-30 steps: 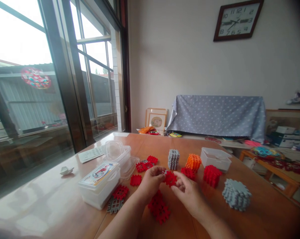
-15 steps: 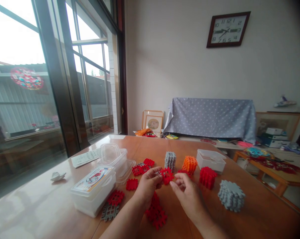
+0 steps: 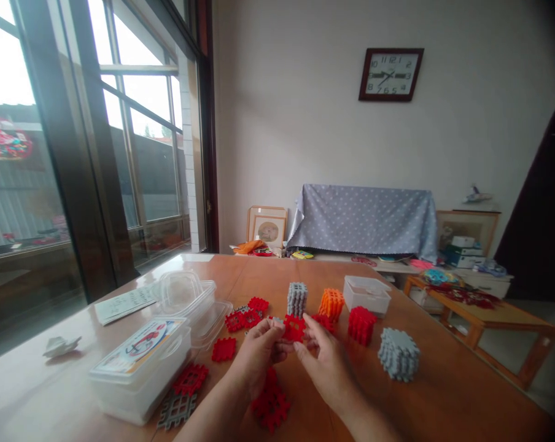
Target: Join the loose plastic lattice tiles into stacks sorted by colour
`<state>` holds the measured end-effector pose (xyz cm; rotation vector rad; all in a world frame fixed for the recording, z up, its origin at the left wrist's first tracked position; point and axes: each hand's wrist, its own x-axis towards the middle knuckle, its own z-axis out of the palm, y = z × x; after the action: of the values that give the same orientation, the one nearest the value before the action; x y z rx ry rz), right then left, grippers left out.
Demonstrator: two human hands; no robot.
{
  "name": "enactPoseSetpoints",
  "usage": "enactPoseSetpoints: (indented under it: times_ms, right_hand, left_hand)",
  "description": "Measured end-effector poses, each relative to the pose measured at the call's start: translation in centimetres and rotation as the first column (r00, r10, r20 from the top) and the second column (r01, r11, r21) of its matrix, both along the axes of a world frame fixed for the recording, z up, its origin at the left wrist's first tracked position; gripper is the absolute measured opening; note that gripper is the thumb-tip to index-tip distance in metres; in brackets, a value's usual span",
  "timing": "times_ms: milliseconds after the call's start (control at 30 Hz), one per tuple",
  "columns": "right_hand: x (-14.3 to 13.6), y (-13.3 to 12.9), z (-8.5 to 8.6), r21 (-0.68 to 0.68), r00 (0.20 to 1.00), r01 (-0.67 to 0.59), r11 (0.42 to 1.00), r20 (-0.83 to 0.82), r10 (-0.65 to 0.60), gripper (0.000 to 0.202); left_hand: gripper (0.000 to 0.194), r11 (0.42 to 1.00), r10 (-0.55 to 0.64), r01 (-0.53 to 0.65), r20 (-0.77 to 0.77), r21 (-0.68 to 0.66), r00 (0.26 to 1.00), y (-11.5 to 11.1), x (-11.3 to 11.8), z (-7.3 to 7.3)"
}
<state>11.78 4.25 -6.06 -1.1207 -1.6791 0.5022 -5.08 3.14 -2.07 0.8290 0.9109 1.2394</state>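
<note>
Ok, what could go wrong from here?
The red piece held between the left hand and right hand might slip. The grey stack stands beyond it and could be knocked if the hands push forward. Red pieces partly hidden by the left hand could be nudged if it drops.

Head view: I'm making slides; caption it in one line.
Left hand holds a red notched piece, right hand at its edge, over a brown table near an orange stack.

The left hand partly hides the red plate and the red pieces toward the tabletop's near edge; writing on the sheet by its left edge is illegible; the window ornament is cut off by the picture's left edge.
</note>
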Motion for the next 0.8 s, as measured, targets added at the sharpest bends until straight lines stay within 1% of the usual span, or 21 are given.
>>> enactPoseSetpoints:
  times_ms: [67,167,233,333,533,667,800]
  right_hand:
    - [0.0,0.0,0.2,0.000,1.000,0.018,1.000,-0.014,-0.018,0.057]
    - [0.1,-0.1,0.6,0.004,0.998,0.058,0.998,-0.021,-0.058,0.040]
    - [0.2,-0.3,1.0,0.014,0.998,0.067,0.998,-0.001,-0.067,0.027]
    - [0.2,-0.5,1.3,0.029,0.997,0.064,0.998,0.034,-0.065,0.020]
    - [0.2,-0.4,1.0,0.046,0.995,0.095,0.994,0.030,-0.097,0.026]
    - [0.3,-0.1,0.7,0.075,0.992,0.109,0.991,0.051,-0.113,0.027]
    - [0.3,-0.4,1.0,0.097,0.986,0.139,0.986,0.077,-0.147,0.026]
  left_hand:
    - [0.032,1.000,0.006,-0.005,0.020,-0.015,1.000,0.0,-0.1,0.0]
    - [0.030,0.999,0.006,-0.003,0.065,-0.036,0.998,0.1,-0.2,-0.1]
    - [0.029,0.999,0.008,-0.005,0.086,-0.039,0.996,0.3,-0.2,-0.3]
    - [0.029,0.999,0.013,-0.009,0.097,-0.040,0.995,0.3,-0.2,-0.4]
    - [0.028,0.999,-0.018,0.022,0.113,-0.031,0.993,0.2,-0.1,-0.3]
    - [0.029,0.998,-0.026,0.032,0.117,-0.052,0.993,0.1,0.0,-0.2]
    - [0.031,0.997,-0.034,0.042,0.115,-0.062,0.993,0.0,0.1,-0.1]
